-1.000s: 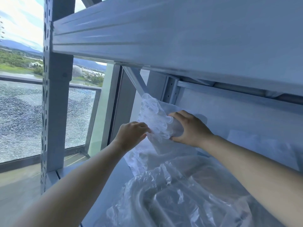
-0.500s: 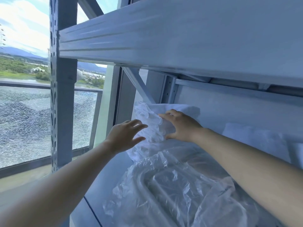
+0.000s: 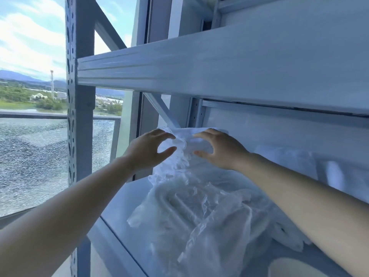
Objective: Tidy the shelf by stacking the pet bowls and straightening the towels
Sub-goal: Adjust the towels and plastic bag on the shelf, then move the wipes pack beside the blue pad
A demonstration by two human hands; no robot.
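Note:
A white towel in crinkled clear plastic (image 3: 184, 143) lies at the back left of the shelf board (image 3: 123, 198). My left hand (image 3: 148, 151) and my right hand (image 3: 222, 151) sit on either side of it, fingers spread and fingertips touching its top edge, thumbs below. Neither hand curls round it. In front lies a pale pet bowl inside a loose clear plastic bag (image 3: 191, 208). More folded white towels (image 3: 287, 160) lie at the back right. A white rounded rim (image 3: 295, 266), perhaps another bowl, shows at the bottom right.
A thick grey shelf beam (image 3: 199, 76) runs close above my hands. The perforated upright post (image 3: 79, 120) stands at the left, with a diagonal brace (image 3: 161, 110) behind. Beyond the post is a window and a cracked glass railing (image 3: 36, 160).
A second ago both hands held the wrapped towel upright. It now lies lower against the shelf's back, and both hands have opened beside it.

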